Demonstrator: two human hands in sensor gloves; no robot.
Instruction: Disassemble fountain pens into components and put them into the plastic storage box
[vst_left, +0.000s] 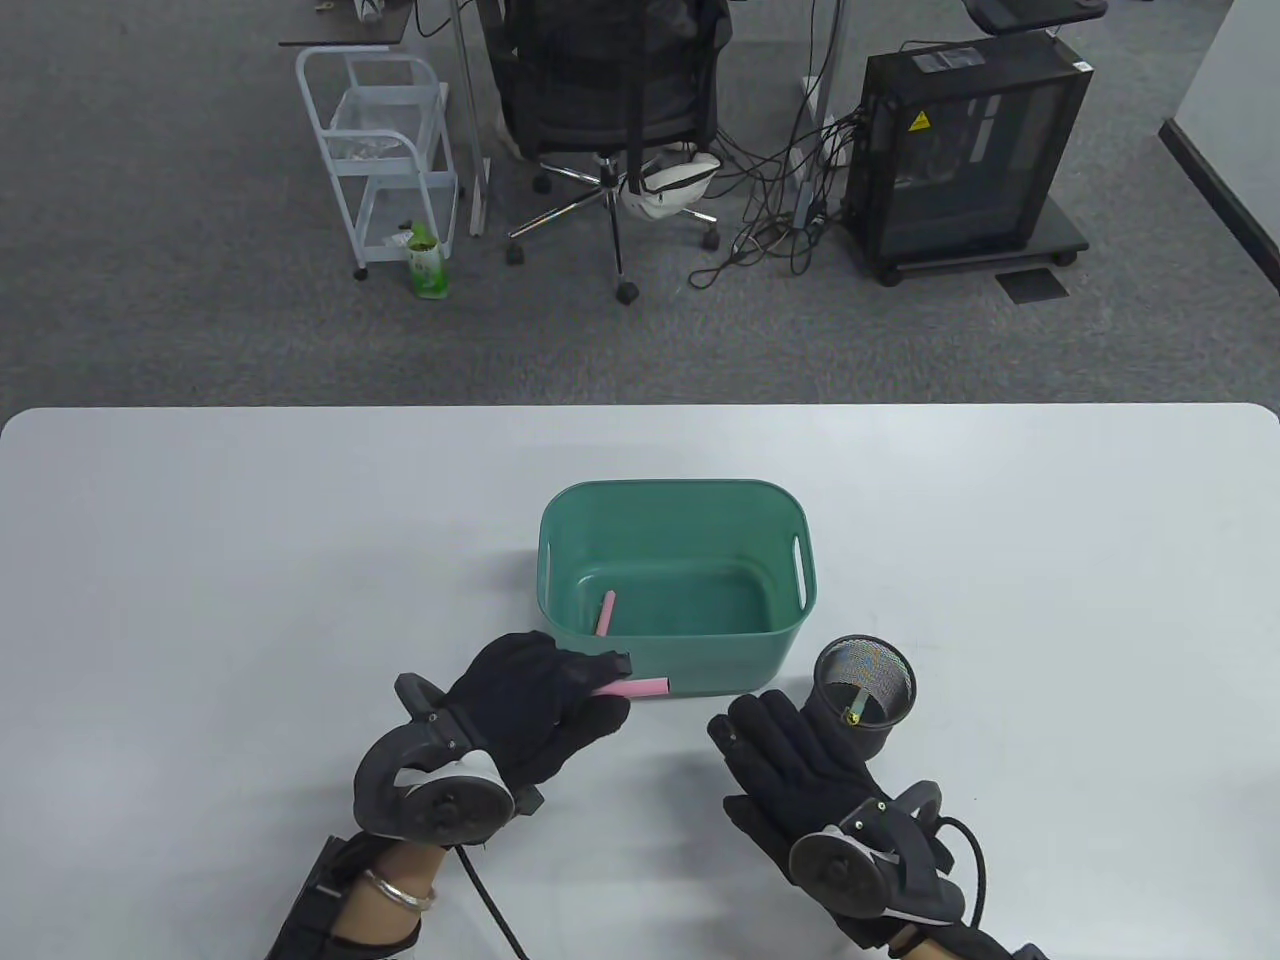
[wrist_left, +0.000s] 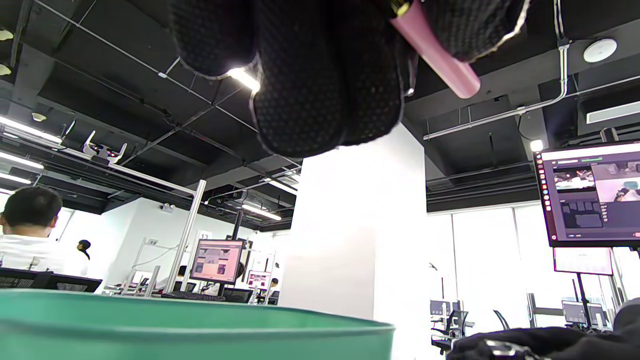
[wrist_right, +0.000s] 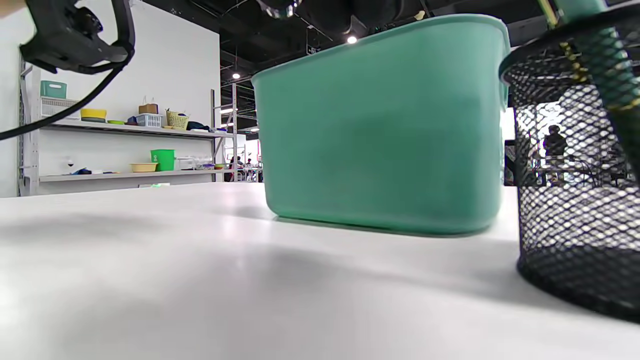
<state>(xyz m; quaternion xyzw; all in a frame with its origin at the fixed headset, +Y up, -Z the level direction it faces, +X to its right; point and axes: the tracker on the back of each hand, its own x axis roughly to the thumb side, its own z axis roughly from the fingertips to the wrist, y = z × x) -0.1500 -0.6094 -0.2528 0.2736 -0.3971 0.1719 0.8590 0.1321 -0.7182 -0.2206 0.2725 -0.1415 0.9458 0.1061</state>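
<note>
Left hand (vst_left: 540, 710) pinches a pink pen piece (vst_left: 632, 688) at lower centre, just outside the green storage box (vst_left: 560, 520) (1 pink part already inside). Let go now and it'll probably bounce off the wall onto the bench (vst_left: 200, 560). Right hand (vst_left: 790, 770) lies flat, empty.

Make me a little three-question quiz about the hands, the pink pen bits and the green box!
1. True or false: the left hand grips a pink pen piece.
2. Where does the other pink pen piece lie? A) in the green plastic storage box B) in the black mesh pen cup C) on the white table
3. Fill in: the right hand rests flat on the ____.

Key: 1 true; 2 A; 3 table.
</note>
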